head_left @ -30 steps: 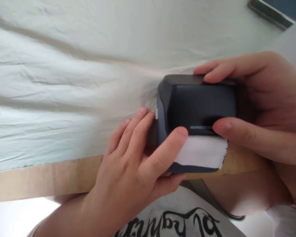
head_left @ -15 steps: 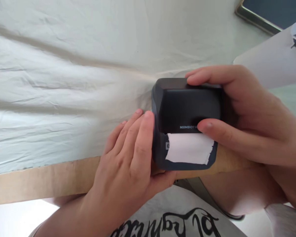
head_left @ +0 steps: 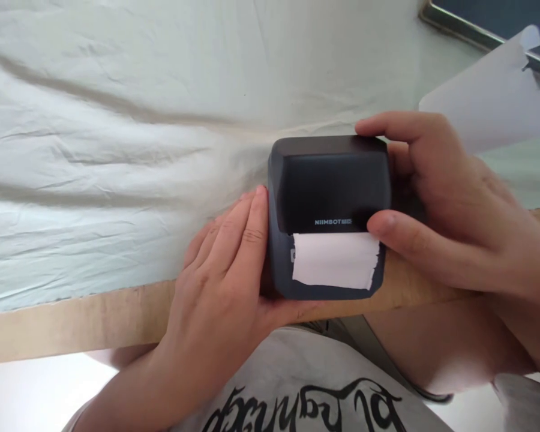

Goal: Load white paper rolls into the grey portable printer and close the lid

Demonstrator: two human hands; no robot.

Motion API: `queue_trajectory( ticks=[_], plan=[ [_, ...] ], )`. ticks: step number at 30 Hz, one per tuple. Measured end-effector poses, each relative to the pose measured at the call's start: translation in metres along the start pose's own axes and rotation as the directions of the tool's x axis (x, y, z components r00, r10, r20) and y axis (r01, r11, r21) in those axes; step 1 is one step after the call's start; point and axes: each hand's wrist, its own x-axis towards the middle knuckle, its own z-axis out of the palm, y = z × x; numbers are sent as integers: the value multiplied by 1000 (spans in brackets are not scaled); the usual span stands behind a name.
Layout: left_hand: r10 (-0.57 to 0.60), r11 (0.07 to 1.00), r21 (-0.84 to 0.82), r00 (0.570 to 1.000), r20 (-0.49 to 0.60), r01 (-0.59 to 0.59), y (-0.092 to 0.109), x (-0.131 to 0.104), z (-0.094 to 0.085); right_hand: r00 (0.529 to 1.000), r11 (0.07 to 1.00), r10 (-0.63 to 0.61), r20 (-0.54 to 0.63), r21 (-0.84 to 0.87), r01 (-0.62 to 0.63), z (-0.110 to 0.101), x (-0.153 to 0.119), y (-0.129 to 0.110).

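A dark label printer (head_left: 333, 186) with NIIMBOT lettering sits between my hands at the table's front edge, its black lid closed. A torn-edged strip of white paper (head_left: 335, 261) sticks out from under the lid, over the printer's front. My left hand (head_left: 225, 264) presses along the printer's left side with straight fingers, its thumb along the lower front edge. Around the right side curves my right hand (head_left: 450, 198): the thumb touches near the lid's front right corner and the forefinger rests at the back top edge. Its other fingers are partly hidden.
A pale wrinkled cloth (head_left: 117, 162) covers the table, with a bare wooden edge (head_left: 72, 321) at the front. Curled white paper (head_left: 486, 102) lies beyond my right hand, overlapping a dark flat object with a shiny rim (head_left: 468, 33) at the upper right.
My right thumb and forefinger have slid rightward on the printer, uncovering more of the lettering. The left hand stays against its side. The whole view has shifted slightly.
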Motion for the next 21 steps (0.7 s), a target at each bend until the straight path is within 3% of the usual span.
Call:
queue_trajectory(
  ticks=[4,8,21],
  plan=[
    [-24,999,-27,1000,-11,24,-1,-1,0,997,997,-75,4,-24,75,2,3,4],
    [-50,999,-8,999,4,50,3,-2,-2,995,996,-76,-67,-59,72,7,7,5],
    [-28,998,-49,999,20,29,1,4,-8,998,990,-58,3,-128,57,-6,10,8]
  ],
)
